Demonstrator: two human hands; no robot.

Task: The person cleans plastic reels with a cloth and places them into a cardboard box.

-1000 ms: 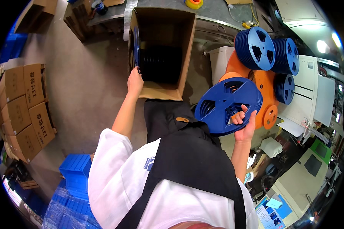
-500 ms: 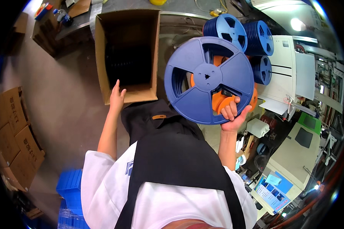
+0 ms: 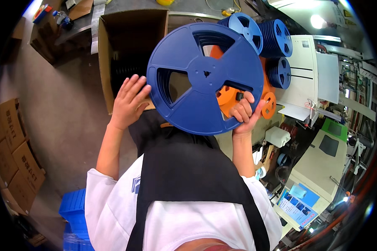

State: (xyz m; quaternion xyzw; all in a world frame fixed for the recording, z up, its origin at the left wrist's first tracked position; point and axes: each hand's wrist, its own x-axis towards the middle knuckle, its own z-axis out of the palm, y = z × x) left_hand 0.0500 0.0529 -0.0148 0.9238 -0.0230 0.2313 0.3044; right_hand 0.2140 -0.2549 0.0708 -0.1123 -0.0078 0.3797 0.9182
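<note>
A stack of large blue plastic reels hangs in front of me, its round face with three cutouts toward me. My right hand grips it at the lower right, fingers hooked through one cutout and thumb outside the rim. At the left rim my left hand is open, fingers stretched; whether the fingertips touch the reels I cannot tell. Behind them stands an open cardboard box, partly covered by the stack. Dark ribbed discs show inside the box.
Smaller-looking blue reel stacks sit on an orange rack behind to the right. A metal-topped table lies beyond the box. Cartons and blue crates are at left. A beige machine stands at right.
The reel stack has moved left and nearer in my right hand, now covering part of the box. My left hand has come away from the box edge to the stack's left rim.
</note>
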